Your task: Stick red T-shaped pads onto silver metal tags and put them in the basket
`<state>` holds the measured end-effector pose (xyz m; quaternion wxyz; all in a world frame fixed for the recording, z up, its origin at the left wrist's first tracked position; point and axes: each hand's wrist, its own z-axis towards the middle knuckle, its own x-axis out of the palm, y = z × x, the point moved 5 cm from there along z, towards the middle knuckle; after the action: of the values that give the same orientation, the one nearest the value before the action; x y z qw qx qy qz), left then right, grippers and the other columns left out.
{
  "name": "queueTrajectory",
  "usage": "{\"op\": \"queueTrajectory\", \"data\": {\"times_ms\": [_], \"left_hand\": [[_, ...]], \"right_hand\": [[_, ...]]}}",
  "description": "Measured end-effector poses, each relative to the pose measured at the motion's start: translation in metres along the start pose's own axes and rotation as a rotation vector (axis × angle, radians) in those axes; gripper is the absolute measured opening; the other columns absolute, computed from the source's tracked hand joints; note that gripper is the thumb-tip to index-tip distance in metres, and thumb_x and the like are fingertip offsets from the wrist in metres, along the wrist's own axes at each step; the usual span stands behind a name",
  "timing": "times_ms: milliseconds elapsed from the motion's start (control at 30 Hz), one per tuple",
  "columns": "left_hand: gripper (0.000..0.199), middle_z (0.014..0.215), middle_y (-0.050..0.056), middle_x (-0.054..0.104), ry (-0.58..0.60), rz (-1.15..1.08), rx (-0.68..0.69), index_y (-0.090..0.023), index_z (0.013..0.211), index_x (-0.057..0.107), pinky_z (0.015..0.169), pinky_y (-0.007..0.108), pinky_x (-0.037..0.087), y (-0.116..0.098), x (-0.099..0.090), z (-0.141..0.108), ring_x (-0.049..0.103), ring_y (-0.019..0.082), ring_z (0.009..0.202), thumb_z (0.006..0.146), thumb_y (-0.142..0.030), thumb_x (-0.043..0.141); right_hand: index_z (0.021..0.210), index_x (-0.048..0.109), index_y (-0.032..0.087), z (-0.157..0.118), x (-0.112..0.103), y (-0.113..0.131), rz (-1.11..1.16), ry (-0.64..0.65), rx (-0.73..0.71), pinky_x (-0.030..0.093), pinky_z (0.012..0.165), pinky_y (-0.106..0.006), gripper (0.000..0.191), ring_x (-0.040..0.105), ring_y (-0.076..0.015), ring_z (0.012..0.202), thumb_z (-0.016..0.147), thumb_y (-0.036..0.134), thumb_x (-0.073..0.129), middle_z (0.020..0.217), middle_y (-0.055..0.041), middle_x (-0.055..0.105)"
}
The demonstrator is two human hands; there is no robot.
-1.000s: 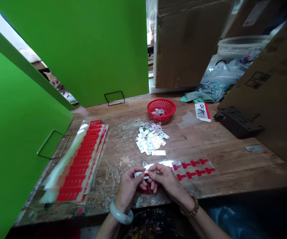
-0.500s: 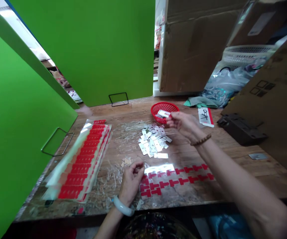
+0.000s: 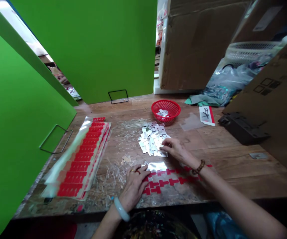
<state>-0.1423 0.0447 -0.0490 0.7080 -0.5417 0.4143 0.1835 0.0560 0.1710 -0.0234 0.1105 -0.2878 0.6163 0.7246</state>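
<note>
My left hand (image 3: 135, 184) lies flat with fingers stretched over the left end of a clear sheet of red T-shaped stickers (image 3: 173, 181). At the right edge of a pile of small silver plates (image 3: 151, 139), my right hand (image 3: 177, 151) has its fingertips pinched together on a plate; the fingers partly hide it. Behind the pile stands a red plastic basket (image 3: 172, 117) with several similar plates inside. My right forearm covers part of the sticker sheet's right end.
Stacked red sticker sheets (image 3: 83, 159) lie on the left. Clear film scraps (image 3: 116, 172) litter the table (image 3: 133, 111). Green panels (image 3: 88, 49) and a cardboard box (image 3: 195, 46) stand behind. At right are a printed card (image 3: 205, 114) and a dark metal block (image 3: 243, 127).
My right hand has moved from the basket down to the pile, and the plate it held is gone from it. My left hand has opened out flat on the sticker sheet.
</note>
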Motion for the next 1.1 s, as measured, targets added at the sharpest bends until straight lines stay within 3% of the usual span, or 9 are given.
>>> {"op": "queueTrajectory", "data": {"times_ms": [133,467,733,833,967,1100], "left_hand": [[0.037,0.129,0.005,0.056,0.024,0.045,0.045,-0.028,0.118,0.057,0.103,0.052,0.031,0.0,-0.004,0.0,0.043,0.025,0.121,0.085,-0.014,0.05],[0.034,0.124,0.007,0.06,-0.012,0.056,0.042,-0.026,0.114,0.06,0.101,0.052,0.031,0.004,-0.012,0.005,0.045,0.026,0.119,0.084,-0.015,0.05],[0.033,0.127,0.006,0.058,0.011,0.08,0.064,-0.025,0.115,0.059,0.101,0.05,0.033,0.001,-0.009,-0.002,0.044,0.026,0.121,0.085,-0.014,0.049],[0.032,0.125,0.008,0.059,0.003,0.062,0.061,-0.025,0.114,0.059,0.1,0.05,0.036,-0.004,-0.008,-0.004,0.045,0.027,0.119,0.084,-0.019,0.053],[0.032,0.125,0.008,0.059,-0.016,0.05,0.042,-0.025,0.115,0.059,0.1,0.051,0.036,-0.007,-0.008,-0.003,0.046,0.027,0.12,0.083,-0.022,0.056],[0.033,0.126,0.008,0.058,-0.031,0.059,0.006,-0.024,0.116,0.058,0.101,0.052,0.034,-0.003,-0.006,0.001,0.044,0.027,0.121,0.083,-0.021,0.055]], "right_hand": [[0.074,0.061,0.017,-0.02,0.017,-0.007,-0.147,0.028,-0.006,0.04,0.069,-0.027,0.004,0.055,-0.0165,0.075,0.073,0.015,0.058,0.08,-0.0047,0.062],[0.064,0.057,0.017,-0.003,0.024,-0.02,-0.291,0.133,0.012,0.034,0.055,-0.021,0.011,0.052,-0.0124,0.06,0.069,0.008,0.055,0.065,-0.0004,0.059],[0.08,0.057,0.017,-0.006,0.026,-0.007,-0.324,0.035,-0.044,0.037,0.064,-0.023,0.007,0.053,-0.0148,0.07,0.082,0.021,0.052,0.075,-0.0027,0.059],[0.086,0.056,0.017,0.001,0.033,0.001,-0.341,0.003,-0.072,0.038,0.068,-0.025,0.007,0.051,-0.0158,0.076,0.082,0.023,0.055,0.082,-0.0037,0.057],[0.093,0.056,0.017,0.008,0.045,0.008,-0.363,0.013,-0.106,0.038,0.072,-0.027,0.022,0.05,-0.0175,0.082,0.076,0.027,0.065,0.093,-0.0055,0.053],[0.09,0.059,0.018,0.011,0.052,0.01,-0.364,0.053,-0.145,0.038,0.073,-0.026,0.018,0.05,-0.0168,0.083,0.075,0.023,0.066,0.092,-0.0044,0.051]]}}
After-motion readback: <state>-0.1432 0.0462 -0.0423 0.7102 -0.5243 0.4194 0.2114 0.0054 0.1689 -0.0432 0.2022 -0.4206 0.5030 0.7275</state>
